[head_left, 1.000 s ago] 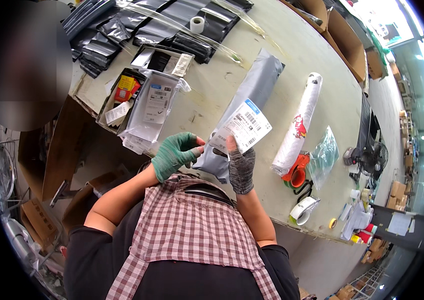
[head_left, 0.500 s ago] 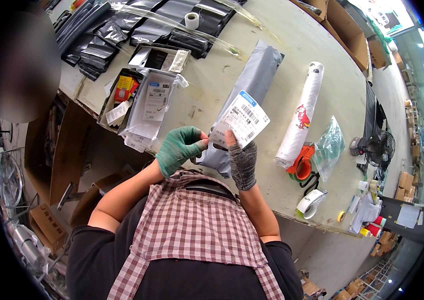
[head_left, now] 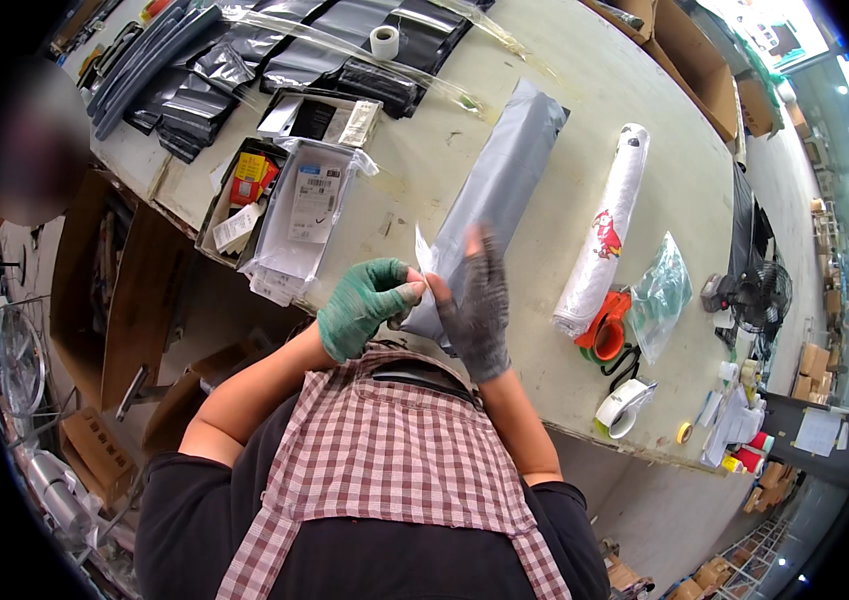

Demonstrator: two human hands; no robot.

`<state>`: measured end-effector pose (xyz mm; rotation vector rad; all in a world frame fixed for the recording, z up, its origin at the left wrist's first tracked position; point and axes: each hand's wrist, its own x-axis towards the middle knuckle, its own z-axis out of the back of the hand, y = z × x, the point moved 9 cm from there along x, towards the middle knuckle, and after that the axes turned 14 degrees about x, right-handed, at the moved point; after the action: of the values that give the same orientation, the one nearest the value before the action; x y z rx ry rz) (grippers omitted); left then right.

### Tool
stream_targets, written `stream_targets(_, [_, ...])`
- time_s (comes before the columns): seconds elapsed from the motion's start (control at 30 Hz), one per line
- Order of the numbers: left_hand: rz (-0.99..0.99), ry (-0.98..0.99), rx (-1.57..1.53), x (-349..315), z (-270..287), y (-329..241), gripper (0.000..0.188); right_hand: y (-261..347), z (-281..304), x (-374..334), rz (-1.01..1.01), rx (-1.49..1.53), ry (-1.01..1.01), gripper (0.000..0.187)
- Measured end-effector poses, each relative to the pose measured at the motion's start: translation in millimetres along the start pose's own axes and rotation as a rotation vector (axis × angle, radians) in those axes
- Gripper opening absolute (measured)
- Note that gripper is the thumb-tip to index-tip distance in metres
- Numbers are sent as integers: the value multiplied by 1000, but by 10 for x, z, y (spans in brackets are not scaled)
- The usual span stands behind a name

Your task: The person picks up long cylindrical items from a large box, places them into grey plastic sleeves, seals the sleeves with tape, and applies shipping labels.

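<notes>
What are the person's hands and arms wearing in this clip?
The left hand wears a green knit glove; the right hand wears a dark grey speckled knit glove. Both gloves end at the wrist. The forearms are bare, with short black sleeves at the upper arms. A red-and-white checked apron covers the chest.

Matt grey plastic mailer; knitted green cloth glove on left hand; glossy black bags

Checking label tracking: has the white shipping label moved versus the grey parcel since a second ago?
Yes. The white label earlier faced the camera above the grey parcel; now it is edge-on, mostly hidden between the left hand and right hand.
</notes>
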<state>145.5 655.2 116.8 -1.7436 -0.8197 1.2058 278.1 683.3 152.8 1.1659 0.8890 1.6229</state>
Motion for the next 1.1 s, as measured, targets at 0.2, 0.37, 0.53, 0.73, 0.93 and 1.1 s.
stream_targets(0.2, [-63,-56,99,58,-31,20,12,-309,-409,-443,-491,729,81,45])
stream_targets(0.37, [38,-249,-61,-249,750,624,13,-1237,460,-181,-788,1228,-21,43])
stream_targets(0.53, [159,-366,-143,-814,1104,1070,11,-315,244,361,-494,590,299,47])
stream_targets(0.73, [-58,-299,-34,-484,561,251,10,204,-1047,-404,-382,691,612,64])
stream_targets(0.93, [-75,-200,125,-395,421,285,12,-178,-961,-537,-662,1019,335,51])
stream_targets(1.1, [183,-266,-120,-915,1088,1284,11,-1190,213,-181,-967,1221,-84,43])
